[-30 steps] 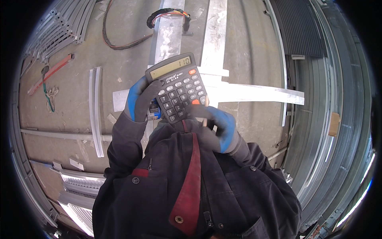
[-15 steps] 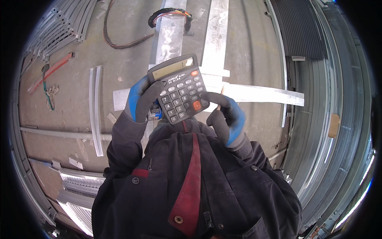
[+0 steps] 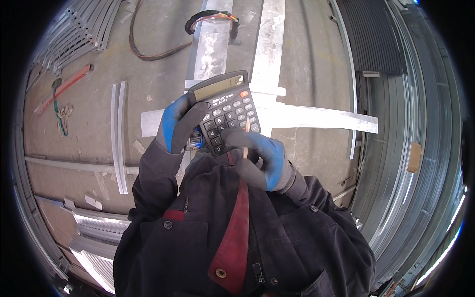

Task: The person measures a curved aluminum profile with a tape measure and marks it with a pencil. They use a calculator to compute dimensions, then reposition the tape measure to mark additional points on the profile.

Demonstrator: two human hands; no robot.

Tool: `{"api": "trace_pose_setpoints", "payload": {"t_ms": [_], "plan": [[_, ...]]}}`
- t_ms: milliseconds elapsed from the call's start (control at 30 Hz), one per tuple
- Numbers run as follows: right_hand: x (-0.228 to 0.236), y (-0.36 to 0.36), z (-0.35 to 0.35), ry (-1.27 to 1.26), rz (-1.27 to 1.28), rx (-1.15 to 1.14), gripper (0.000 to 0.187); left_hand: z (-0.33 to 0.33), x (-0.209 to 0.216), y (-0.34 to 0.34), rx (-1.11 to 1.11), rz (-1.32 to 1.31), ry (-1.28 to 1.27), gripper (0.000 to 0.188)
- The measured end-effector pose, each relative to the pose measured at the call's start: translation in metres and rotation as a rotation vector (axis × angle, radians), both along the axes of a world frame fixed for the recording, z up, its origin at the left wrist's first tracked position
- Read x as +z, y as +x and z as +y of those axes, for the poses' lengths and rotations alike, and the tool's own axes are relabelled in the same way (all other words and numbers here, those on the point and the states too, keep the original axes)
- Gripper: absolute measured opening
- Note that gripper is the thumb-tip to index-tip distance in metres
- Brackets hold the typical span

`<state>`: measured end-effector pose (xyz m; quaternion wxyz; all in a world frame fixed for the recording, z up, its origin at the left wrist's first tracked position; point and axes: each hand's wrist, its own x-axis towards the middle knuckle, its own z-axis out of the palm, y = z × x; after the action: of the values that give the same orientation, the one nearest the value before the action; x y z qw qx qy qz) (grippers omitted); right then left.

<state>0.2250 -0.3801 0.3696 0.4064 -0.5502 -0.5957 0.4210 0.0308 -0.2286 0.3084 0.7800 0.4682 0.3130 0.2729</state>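
Note:
A black desk calculator (image 3: pixel 228 115) with grey, black and orange-red keys is held up in front of my chest. My left hand (image 3: pixel 176 123), in a grey and blue glove, is closed round its left side, the thumb lying over the front. Below that hand a blue and black tape measure (image 3: pixel 195 140) shows in part; I cannot tell how it is held. My right hand (image 3: pixel 267 158), gloved alike, is closed on a thin pencil (image 3: pixel 247 129) that points up. Its index fingertip rests on or just over the lower number keys, hiding several of them.
Flat metal strips (image 3: pixel 269 47) and a crosswise strip (image 3: pixel 326 119) lie on the floor beyond the calculator. A dark cable (image 3: pixel 163 55) curls at the far left, near a red bar (image 3: pixel 64 89). Long metal profiles (image 3: pixel 391 173) are stacked along the right side.
My right hand has moved left and nearer, its index finger going from the right-hand keys to the lower number keys. The calculator has shifted slightly, and digits on its display have changed.

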Motion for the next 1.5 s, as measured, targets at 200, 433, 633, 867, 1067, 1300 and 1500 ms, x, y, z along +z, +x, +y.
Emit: {"api": "trace_pose_setpoints", "payload": {"t_ms": [200,433,633,867,1067,1300,1500], "plan": [[-0.010,-0.005,0.005,0.095,0.031,-0.007,0.049,-0.002,0.002,0.000,-0.025,0.021,0.007,0.045],[-0.003,-0.006,0.006,-0.123,-0.012,-0.006,0.049,-0.003,0.003,0.006,-0.054,0.092,0.129,0.044],[0.005,0.017,-0.007,-0.055,0.275,-0.292,0.043,0.002,-0.003,-0.002,-0.001,0.007,-0.126,0.046],[-0.001,0.018,-0.021,-0.078,0.088,-0.171,0.038,0.001,-0.007,0.002,0.034,-0.083,-0.143,0.050],[0.001,0.013,-0.014,-0.143,-0.152,-0.070,0.042,0.004,-0.004,0.001,0.028,-0.059,-0.142,0.049],[0.005,0.004,0.005,0.009,-0.049,-0.065,0.042,0.006,0.000,0.001,-0.007,-0.057,-0.134,0.049],[0.007,0.005,0.007,-0.125,-0.109,-0.072,0.041,0.004,-0.006,-0.002,0.008,-0.015,-0.073,0.047]]}}
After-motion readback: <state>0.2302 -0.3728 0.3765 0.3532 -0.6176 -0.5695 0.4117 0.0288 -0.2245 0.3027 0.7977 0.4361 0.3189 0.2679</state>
